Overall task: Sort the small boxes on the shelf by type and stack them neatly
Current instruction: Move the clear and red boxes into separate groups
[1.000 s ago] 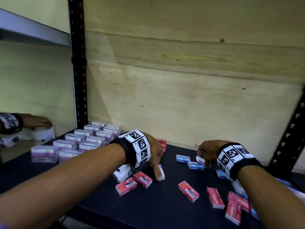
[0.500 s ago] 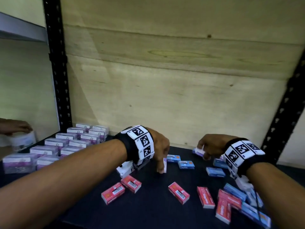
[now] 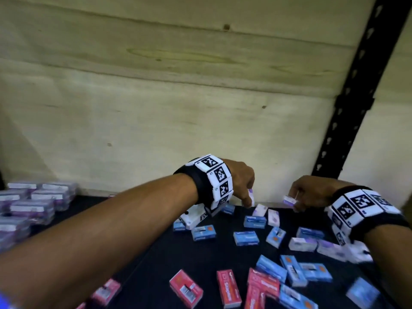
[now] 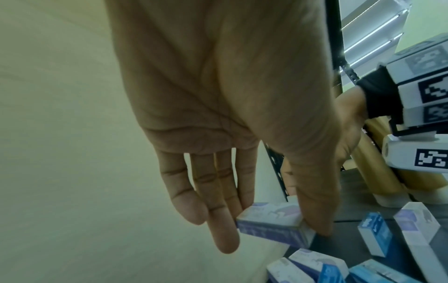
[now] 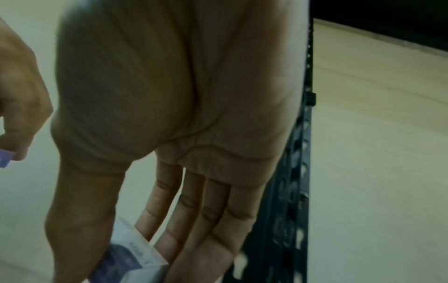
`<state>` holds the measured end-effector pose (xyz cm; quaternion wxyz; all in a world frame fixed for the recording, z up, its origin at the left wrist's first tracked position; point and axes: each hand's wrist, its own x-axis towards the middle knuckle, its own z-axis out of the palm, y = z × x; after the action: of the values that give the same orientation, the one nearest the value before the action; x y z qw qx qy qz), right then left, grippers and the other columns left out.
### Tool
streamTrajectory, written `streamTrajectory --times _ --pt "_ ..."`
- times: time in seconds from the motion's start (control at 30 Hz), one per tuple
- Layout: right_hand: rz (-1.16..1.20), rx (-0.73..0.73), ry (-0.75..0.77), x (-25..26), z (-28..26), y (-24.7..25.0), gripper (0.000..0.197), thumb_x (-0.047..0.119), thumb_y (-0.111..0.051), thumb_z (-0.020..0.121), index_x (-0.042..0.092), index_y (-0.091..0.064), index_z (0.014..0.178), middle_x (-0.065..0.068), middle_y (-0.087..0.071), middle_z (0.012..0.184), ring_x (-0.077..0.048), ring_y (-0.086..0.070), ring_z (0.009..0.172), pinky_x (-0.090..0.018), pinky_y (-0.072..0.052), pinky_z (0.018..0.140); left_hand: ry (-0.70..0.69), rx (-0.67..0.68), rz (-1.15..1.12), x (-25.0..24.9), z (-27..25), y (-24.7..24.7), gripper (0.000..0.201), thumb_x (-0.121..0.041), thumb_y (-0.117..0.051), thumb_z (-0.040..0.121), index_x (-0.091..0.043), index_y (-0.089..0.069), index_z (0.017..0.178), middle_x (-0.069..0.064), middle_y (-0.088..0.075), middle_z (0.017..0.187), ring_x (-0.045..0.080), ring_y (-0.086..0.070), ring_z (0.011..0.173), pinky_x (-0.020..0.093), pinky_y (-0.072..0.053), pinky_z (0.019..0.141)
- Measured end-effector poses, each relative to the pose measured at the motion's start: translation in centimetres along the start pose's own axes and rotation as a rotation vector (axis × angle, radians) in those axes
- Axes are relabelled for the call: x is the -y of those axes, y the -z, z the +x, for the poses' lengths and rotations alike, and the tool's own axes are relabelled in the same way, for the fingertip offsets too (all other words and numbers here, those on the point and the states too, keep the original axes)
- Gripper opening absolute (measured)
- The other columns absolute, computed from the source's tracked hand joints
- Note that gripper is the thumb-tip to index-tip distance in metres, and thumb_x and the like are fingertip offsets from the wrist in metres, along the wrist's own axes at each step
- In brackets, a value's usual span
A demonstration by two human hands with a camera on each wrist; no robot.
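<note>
My left hand [image 3: 245,192] pinches a small white-and-purple box [image 4: 274,224] between thumb and fingers, just above the black shelf [image 3: 156,259] near the back wall. To its right, my right hand [image 3: 296,198] holds another white-and-purple box [image 3: 289,200], seen between thumb and fingers in the right wrist view [image 5: 130,256]. Loose blue boxes [image 3: 246,237], red boxes [image 3: 186,288] and more white-purple boxes [image 3: 303,244] lie scattered on the shelf below and in front of both hands.
Rows of stacked purple-lidded boxes [image 3: 33,208] fill the shelf's far left. A plywood back wall [image 3: 178,108] stands behind. A black perforated upright [image 3: 347,103] rises at the right.
The view has swung right and both hands moved right along the shelf toward the back. Each hand still carries its white-purple box, and more blue and white-purple boxes have come into view.
</note>
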<state>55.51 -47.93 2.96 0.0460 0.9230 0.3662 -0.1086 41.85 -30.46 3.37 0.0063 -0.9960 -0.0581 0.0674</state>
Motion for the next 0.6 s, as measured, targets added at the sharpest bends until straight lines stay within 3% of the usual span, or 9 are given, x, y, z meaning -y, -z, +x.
streamTrajectory --times 0.07,0.13,0.23,0.3,0.33,0.43,0.47,0.53,0.6 --pt "-0.043 0.025 -0.015 -1.4 0.7 -0.5 0.018 0.020 -0.075 0.079 0.023 -0.072 0.096 0.004 -0.076 0.094 -0.007 -0.063 0.078 -0.017 -0.045 0.062 -0.034 0.006 -0.005 -0.8 2.2 -0.5 0.060 -0.056 -0.075 0.071 -0.014 -0.065 0.112 0.003 -0.066 0.106 0.025 -0.063 0.093 0.034 -0.054 0.083" --pt "-0.079 0.043 -0.010 -2.8 1.9 -1.0 0.022 0.014 -0.071 0.083 0.017 -0.073 0.104 0.000 -0.074 0.099 -0.008 -0.060 0.081 -0.018 -0.046 0.068 -0.079 0.018 -0.004 -1.7 4.5 -1.0 0.052 -0.059 -0.075 0.069 -0.015 -0.061 0.094 0.003 -0.063 0.092 0.024 -0.059 0.080 0.030 -0.048 0.070" --pt "-0.043 0.231 -0.014 -4.0 2.8 -0.6 0.011 0.003 -0.068 0.085 0.011 -0.074 0.090 0.013 -0.070 0.062 -0.001 -0.062 0.064 -0.017 -0.050 0.066 -0.105 0.022 -0.011 -2.7 7.2 -1.6 0.051 -0.060 -0.076 0.068 -0.016 -0.056 0.086 0.004 -0.058 0.084 0.022 -0.051 0.070 0.026 -0.041 0.060" --pt "-0.052 0.274 -0.044 -4.5 3.0 -0.7 0.012 0.005 -0.074 0.082 0.018 -0.072 0.083 0.018 -0.067 0.056 0.003 -0.060 0.058 -0.012 -0.049 0.060 -0.121 0.020 -0.022 -3.4 8.5 -2.0 0.061 -0.063 -0.076 0.065 -0.008 -0.067 0.090 0.007 -0.066 0.083 0.022 -0.055 0.066 0.026 -0.043 0.056" --pt "-0.021 0.252 -0.056 -4.8 3.2 -1.1 0.012 0.007 -0.075 0.082 0.019 -0.071 0.084 0.016 -0.070 0.064 0.004 -0.061 0.059 -0.013 -0.049 0.060 -0.131 0.020 -0.027 -3.8 9.1 -2.1 0.066 -0.064 -0.076 0.063 -0.006 -0.070 0.093 0.006 -0.068 0.081 0.021 -0.056 0.063 0.025 -0.044 0.054" --pt "-0.138 0.115 -0.048 -4.9 3.4 -2.4 0.010 0.021 -0.064 0.092 0.027 -0.063 0.100 -0.001 -0.072 0.112 -0.005 -0.057 0.084 -0.021 -0.052 0.083 -0.145 0.026 -0.033 -4.6 10.3 -2.4 0.061 -0.061 -0.079 0.063 -0.004 -0.071 0.085 0.003 -0.065 0.068 0.020 -0.057 0.055 0.024 -0.042 0.049" --pt "-0.135 0.112 -0.048 -5.0 3.5 -2.7 0.010 0.022 -0.065 0.092 0.027 -0.061 0.099 -0.002 -0.073 0.111 -0.005 -0.056 0.083 -0.021 -0.052 0.081 -0.150 0.030 -0.024 -4.8 10.6 -2.4 0.056 -0.057 -0.080 0.065 -0.004 -0.069 0.079 0.003 -0.064 0.064 0.019 -0.055 0.052 0.023 -0.041 0.047" --pt "0.034 0.209 -0.065 -5.0 3.7 -2.7 0.019 0.016 -0.077 0.082 0.019 -0.070 0.099 0.010 -0.075 0.075 0.004 -0.060 0.059 -0.013 -0.049 0.059 -0.161 0.035 0.005 -5.4 11.0 -2.5 0.049 -0.053 -0.081 0.067 -0.007 -0.065 0.070 0.002 -0.060 0.059 0.018 -0.052 0.048 0.022 -0.037 0.044" --pt "0.081 0.274 -0.096 -4.9 3.6 -2.3 0.033 0.015 -0.087 0.070 0.012 -0.075 0.101 0.017 -0.066 0.052 0.006 -0.057 0.045 -0.013 -0.047 0.051 -0.169 0.036 0.030 -5.9 11.3 -2.6 0.048 -0.053 -0.080 0.068 -0.009 -0.061 0.066 0.002 -0.059 0.059 0.019 -0.053 0.050 0.022 -0.037 0.044"
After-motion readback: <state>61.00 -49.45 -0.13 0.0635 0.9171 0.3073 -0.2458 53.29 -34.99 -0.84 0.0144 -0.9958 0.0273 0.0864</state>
